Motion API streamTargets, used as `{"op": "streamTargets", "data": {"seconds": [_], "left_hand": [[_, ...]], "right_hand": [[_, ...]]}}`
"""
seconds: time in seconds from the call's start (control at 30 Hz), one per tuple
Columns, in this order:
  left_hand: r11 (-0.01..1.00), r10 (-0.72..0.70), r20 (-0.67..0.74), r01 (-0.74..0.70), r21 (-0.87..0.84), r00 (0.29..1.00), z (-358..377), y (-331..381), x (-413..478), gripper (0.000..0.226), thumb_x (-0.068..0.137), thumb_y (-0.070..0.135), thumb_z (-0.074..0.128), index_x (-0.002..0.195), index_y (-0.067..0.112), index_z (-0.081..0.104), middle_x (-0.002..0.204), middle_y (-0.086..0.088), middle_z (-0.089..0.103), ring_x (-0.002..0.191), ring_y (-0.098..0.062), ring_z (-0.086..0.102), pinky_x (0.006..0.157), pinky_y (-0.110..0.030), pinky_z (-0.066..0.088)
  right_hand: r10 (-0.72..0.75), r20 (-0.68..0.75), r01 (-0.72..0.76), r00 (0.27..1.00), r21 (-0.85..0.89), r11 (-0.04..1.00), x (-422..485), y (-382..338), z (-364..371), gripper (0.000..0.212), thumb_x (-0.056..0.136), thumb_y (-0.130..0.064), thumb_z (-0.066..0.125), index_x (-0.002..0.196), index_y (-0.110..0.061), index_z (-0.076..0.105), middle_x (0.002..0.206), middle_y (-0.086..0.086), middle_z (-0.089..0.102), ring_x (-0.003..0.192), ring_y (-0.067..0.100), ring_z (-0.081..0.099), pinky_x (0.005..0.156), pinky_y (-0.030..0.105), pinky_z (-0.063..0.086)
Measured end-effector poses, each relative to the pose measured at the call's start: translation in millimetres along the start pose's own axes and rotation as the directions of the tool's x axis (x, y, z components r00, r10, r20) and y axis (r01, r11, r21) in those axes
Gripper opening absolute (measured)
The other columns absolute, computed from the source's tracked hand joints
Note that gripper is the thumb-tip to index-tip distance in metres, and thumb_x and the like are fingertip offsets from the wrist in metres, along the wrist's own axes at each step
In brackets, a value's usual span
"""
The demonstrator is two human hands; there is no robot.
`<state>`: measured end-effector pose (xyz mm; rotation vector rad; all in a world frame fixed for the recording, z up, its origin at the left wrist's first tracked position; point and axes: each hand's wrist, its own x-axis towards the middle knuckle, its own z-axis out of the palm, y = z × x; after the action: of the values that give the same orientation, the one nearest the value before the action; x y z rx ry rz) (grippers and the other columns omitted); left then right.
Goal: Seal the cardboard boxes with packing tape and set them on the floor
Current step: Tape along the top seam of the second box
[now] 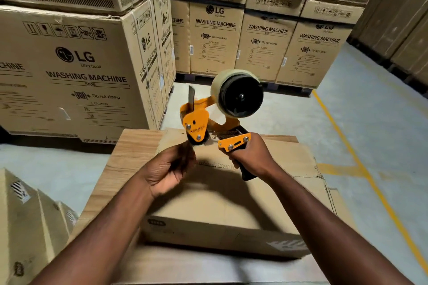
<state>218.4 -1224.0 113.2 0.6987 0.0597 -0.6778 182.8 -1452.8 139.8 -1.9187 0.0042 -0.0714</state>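
An orange tape dispenser [216, 120] with a roll of clear packing tape [236, 92] is held up above a flat cardboard box [231, 206] that lies on a wooden table [129, 152]. My right hand [251, 157] grips the dispenser's black handle. My left hand [171, 169] pinches at the roller end of the dispenser, where the tape end comes out; the tape end itself is too thin to make out. The box's top flaps look closed.
Tall stacks of LG washing machine cartons [76, 69] stand left and behind on pallets. Smaller cardboard boxes [27, 220] sit on the floor at the lower left. A yellow floor line [361, 164] runs along the grey floor on the right.
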Motion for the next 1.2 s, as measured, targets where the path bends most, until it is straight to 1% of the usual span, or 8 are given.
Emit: {"op": "streamTargets", "data": {"seconds": [0.1, 0.2, 0.33, 0.47, 0.57, 0.67, 0.93, 1.2], "left_hand": [[0.942, -0.042, -0.002, 0.041, 0.334, 0.999, -12.9, 15.6, -14.8, 0.05, 0.037, 0.01, 0.101, 0.083, 0.004, 0.08, 0.081, -0.012, 0.073, 0.065, -0.013, 0.07, 0.059, -0.022, 0.058], [0.742, -0.044, -0.117, 0.111, 0.661, 0.992, -34.0, 33.6, -18.1, 0.022, 0.083, 0.004, 0.075, 0.1, -0.007, 0.069, 0.093, -0.025, 0.07, 0.077, -0.026, 0.063, 0.07, -0.033, 0.05], [0.523, 0.013, -0.208, 0.171, 0.835, 0.978, -63.0, 58.0, -8.0, 0.013, 0.088, -0.003, 0.065, 0.1, -0.007, 0.064, 0.08, -0.015, 0.062, 0.07, -0.021, 0.053, 0.06, -0.027, 0.045], [0.548, 0.057, -0.272, 0.197, 0.813, 0.961, -85.3, 89.3, 0.3, 0.033, 0.087, -0.009, 0.066, 0.115, 0.004, 0.056, 0.071, -0.013, 0.07, 0.056, -0.014, 0.062, 0.051, -0.02, 0.052], [0.506, 0.087, -0.322, 0.236, 0.83, 0.943, -104.2, 103.9, 6.4, 0.045, 0.087, -0.004, 0.069, 0.126, 0.004, 0.048, 0.08, -0.021, 0.068, 0.062, -0.017, 0.065, 0.053, -0.021, 0.055], [0.454, 0.115, -0.321, 0.238, 0.859, 0.94, -117.2, 108.4, 14.7, 0.047, 0.088, -0.002, 0.069, 0.128, 0.004, 0.045, 0.085, -0.022, 0.068, 0.068, -0.019, 0.065, 0.056, -0.022, 0.055], [0.385, 0.184, -0.309, 0.221, 0.896, 0.933, -140.4, 92.3, 31.0, 0.043, 0.088, 0.003, 0.071, 0.124, 0.009, 0.049, 0.085, -0.02, 0.069, 0.073, -0.024, 0.066, 0.069, -0.034, 0.056], [0.59, 0.017, -0.387, 0.303, 0.748, 0.922, -153.6, 44.6, 35.3, 0.023, 0.101, 0.024, 0.055, 0.123, 0.016, 0.055, 0.108, -0.009, 0.069, 0.09, -0.018, 0.065, 0.082, -0.037, 0.055]], "right_hand": [[-0.1, 0.033, 0.104, 0.994, -0.154, 0.983, -2.0, 5.0, 2.3, 0.018, 0.071, -0.009, 0.074, 0.06, -0.016, 0.061, 0.051, -0.006, 0.054, 0.049, 0.003, 0.047, 0.047, 0.024, 0.039], [-0.154, 0.113, 0.182, 0.982, -0.316, 0.931, 4.5, 15.4, 9.0, 0.022, 0.069, -0.019, 0.076, 0.06, -0.019, 0.056, 0.053, -0.011, 0.042, 0.055, -0.001, 0.034, 0.051, 0.028, 0.028], [-0.134, 0.194, 0.207, 0.972, -0.436, 0.876, 26.7, 25.1, 20.1, 0.02, 0.066, -0.04, 0.071, 0.067, -0.023, 0.06, 0.055, -0.008, 0.045, 0.057, -0.001, 0.034, 0.052, 0.031, 0.032], [-0.088, 0.187, 0.174, 0.978, -0.518, 0.837, 50.0, 32.9, 25.9, 0.022, 0.069, -0.039, 0.072, 0.079, -0.02, 0.067, 0.065, 0.0, 0.062, 0.061, 0.007, 0.048, 0.058, 0.039, 0.048], [-0.053, 0.168, 0.141, 0.984, -0.576, 0.805, 59.3, 34.6, 30.3, 0.016, 0.069, -0.028, 0.077, 0.07, -0.033, 0.062, 0.063, -0.009, 0.06, 0.061, 0.009, 0.051, 0.059, 0.035, 0.046], [-0.049, 0.167, 0.143, 0.985, -0.614, 0.776, 64.0, 40.1, 38.2, 0.014, 0.069, -0.03, 0.075, 0.077, -0.024, 0.065, 0.067, -0.006, 0.061, 0.063, 0.01, 0.05, 0.06, 0.038, 0.049], [0.008, 0.173, 0.107, 0.985, -0.648, 0.754, 62.2, 53.7, 46.2, 0.02, 0.074, -0.043, 0.078, 0.072, -0.033, 0.061, 0.063, -0.012, 0.057, 0.059, 0.009, 0.046, 0.056, 0.031, 0.036], [-0.028, 0.132, 0.112, 0.991, -0.694, 0.711, 56.4, 65.5, 53.6, 0.028, 0.077, -0.052, 0.075, 0.096, -0.032, 0.069, 0.079, -0.014, 0.067, 0.069, 0.012, 0.055, 0.057, 0.028, 0.04]]}}
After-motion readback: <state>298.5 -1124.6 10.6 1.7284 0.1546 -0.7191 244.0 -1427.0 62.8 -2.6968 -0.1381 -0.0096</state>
